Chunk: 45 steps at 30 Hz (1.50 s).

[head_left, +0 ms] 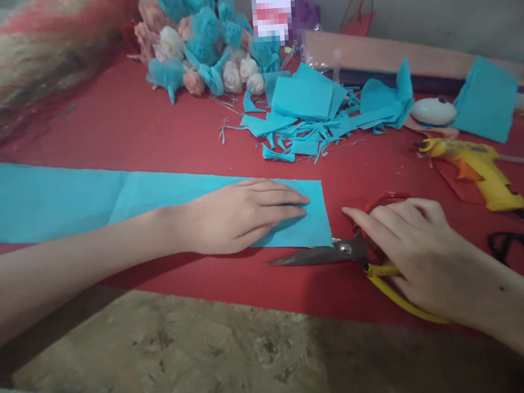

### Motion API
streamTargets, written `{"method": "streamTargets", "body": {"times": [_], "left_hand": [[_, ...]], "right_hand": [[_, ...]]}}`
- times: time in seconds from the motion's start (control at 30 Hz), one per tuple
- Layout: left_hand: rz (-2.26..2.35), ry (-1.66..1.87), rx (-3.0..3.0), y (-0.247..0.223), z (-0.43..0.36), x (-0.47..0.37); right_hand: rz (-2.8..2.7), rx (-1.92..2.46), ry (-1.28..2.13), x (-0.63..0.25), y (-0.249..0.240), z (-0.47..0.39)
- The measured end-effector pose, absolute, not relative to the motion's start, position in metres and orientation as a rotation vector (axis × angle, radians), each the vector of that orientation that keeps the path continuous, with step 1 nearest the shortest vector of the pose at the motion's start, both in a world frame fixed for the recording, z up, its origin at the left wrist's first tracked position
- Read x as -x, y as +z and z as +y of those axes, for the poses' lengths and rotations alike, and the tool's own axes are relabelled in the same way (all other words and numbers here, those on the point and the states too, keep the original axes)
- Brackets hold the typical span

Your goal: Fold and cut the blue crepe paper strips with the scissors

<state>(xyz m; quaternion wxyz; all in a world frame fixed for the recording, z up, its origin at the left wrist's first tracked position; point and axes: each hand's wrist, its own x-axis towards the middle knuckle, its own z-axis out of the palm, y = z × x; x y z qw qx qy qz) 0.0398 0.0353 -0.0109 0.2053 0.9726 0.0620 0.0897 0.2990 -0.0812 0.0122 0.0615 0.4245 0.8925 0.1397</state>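
Crosswise, scissors [343, 249] point left, clasped by right fingers [376, 230]; left fingers [283, 212], slightly parted, touch paper [154, 191].

The left forearm [70, 270] is slim and bare right out to the edge of view, narrowing to a bare wrist and a left hand [232, 216] with slender fingers. The right forearm [508, 314] is bare too (one small dark spot [502, 288] marks it, just behind the wrist), and so is the right hand [411, 249].
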Motion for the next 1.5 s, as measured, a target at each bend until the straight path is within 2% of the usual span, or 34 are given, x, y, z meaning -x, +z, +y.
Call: {"method": "streamTargets", "body": {"times": [0.5, 0.73, 1.03, 1.5], "left_hand": [[0.173, 0.236, -2.703, -0.011, 0.035, -0.04], [0.155, 0.234, -2.669, -0.009, 0.036, -0.04], [0.137, 0.284, -2.642, -0.01, 0.037, -0.04], [0.161, 0.263, -2.597, -0.008, 0.036, -0.04]], "right_hand": [[3.015, -1.094, 0.402, -0.312, 0.011, -0.074], [2.917, -1.056, 0.519, -0.313, 0.013, -0.082], [2.712, -1.369, 0.53, -0.311, 0.01, -0.093], [2.775, -1.208, 0.559, -0.281, 0.011, -0.074]]}}
